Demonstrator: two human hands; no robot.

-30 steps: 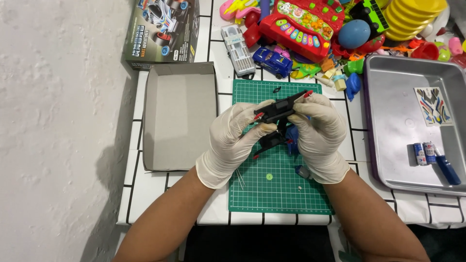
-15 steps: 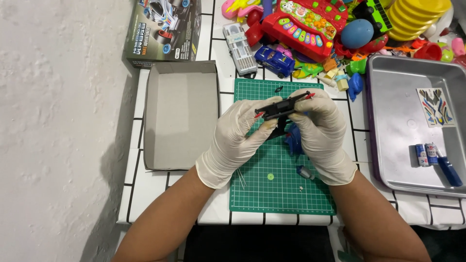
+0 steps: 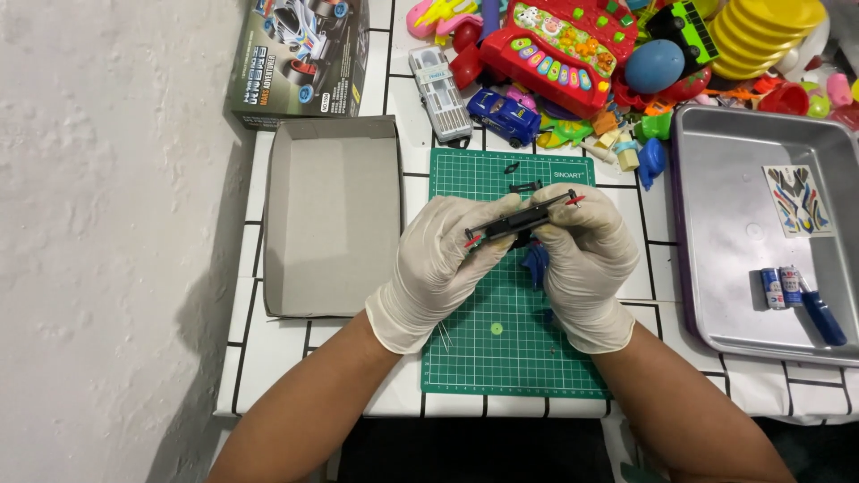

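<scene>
Both hands wear pale latex gloves and meet over a green cutting mat (image 3: 501,367). My left hand (image 3: 438,264) and my right hand (image 3: 583,259) hold between them a small black toy car chassis (image 3: 519,221) with red tips at both ends, tilted up to the right. A blue part (image 3: 535,265) shows under my right hand's fingers. Two small black parts (image 3: 525,186) lie on the mat just beyond the hands. A small green disc (image 3: 497,328) rests on the mat near my wrists.
An empty grey cardboard box lid (image 3: 333,215) lies left of the mat, a printed toy car box (image 3: 300,58) behind it. A metal tray (image 3: 716,268) at right holds a sticker sheet (image 3: 798,200), two batteries (image 3: 780,287) and a blue screwdriver (image 3: 823,317). Colourful toys (image 3: 573,54) crowd the back.
The hands and chassis shifted slightly toward me and lower on the mat; the chassis tilt stays about the same. Nothing else has moved.
</scene>
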